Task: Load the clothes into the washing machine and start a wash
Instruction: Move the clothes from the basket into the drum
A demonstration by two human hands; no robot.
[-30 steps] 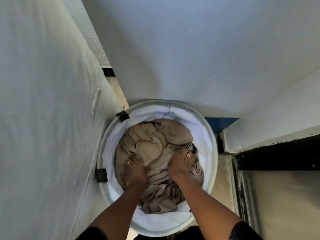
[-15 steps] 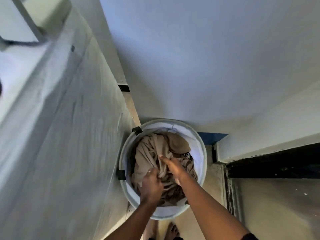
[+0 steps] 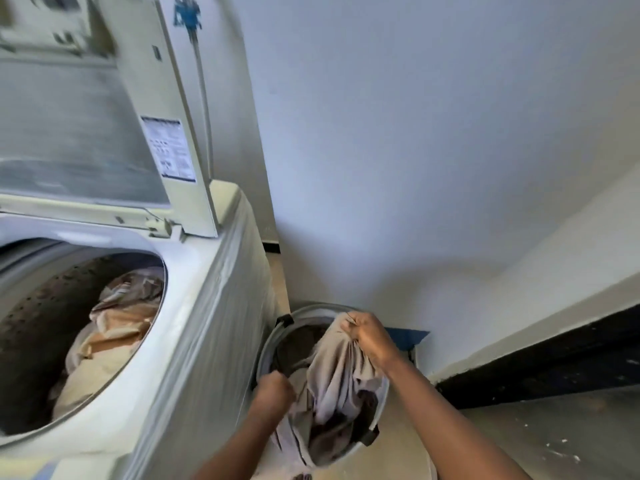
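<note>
Head view: cloth (image 3: 341, 368) over basket rim (image 3: 304, 308)

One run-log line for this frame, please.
right hand: grips beige fabric garment above round white laundry basket | left hand: grips same garment lower down | white top-loading washing machine: lid up, beige laundry inside

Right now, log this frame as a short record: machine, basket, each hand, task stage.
washing machine: lid raised, clothes in drum
basket: on floor right of the machine, holds more laundry
right hand: grips beige cloth, held above the basket
left hand: grips the same cloth lower down
stage: loading not finished
</note>
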